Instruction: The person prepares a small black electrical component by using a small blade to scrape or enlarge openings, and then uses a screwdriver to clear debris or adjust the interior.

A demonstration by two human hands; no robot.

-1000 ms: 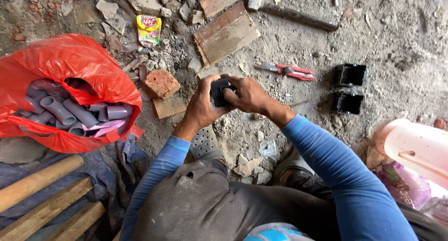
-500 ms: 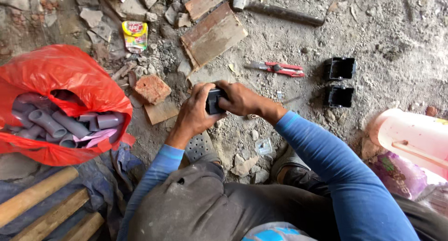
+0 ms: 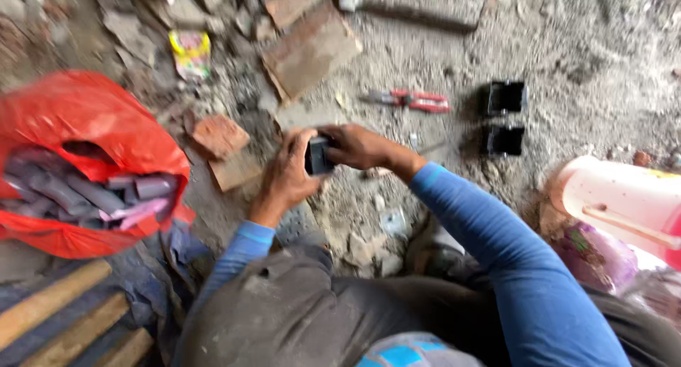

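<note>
Right, left hand (image 3: 287,179) and right hand (image 3: 358,145) meet over the rubble floor (image 3: 603,47), fingers of both clamped on a small black box (image 3: 318,156). Red bag (image 3: 85,118) of grey tubes left; red-handled pliers (image 3: 411,99) and two black boxes (image 3: 505,118) beyond.

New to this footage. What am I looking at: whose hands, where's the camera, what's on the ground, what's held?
There is no machine here: a person in blue sleeves works with bare hands. The single picture comes from a camera worn on the head, looking down past the knees at a dusty, rubble-strewn ground. The left hand and right hand together grip a small dark box-like part. Two similar black open boxes sit farther right, with red-handled pliers near them. On the left, a red plastic bag holds grey pipe pieces. Broken bricks lie beside it, and a pink bucket is at the right.
</note>
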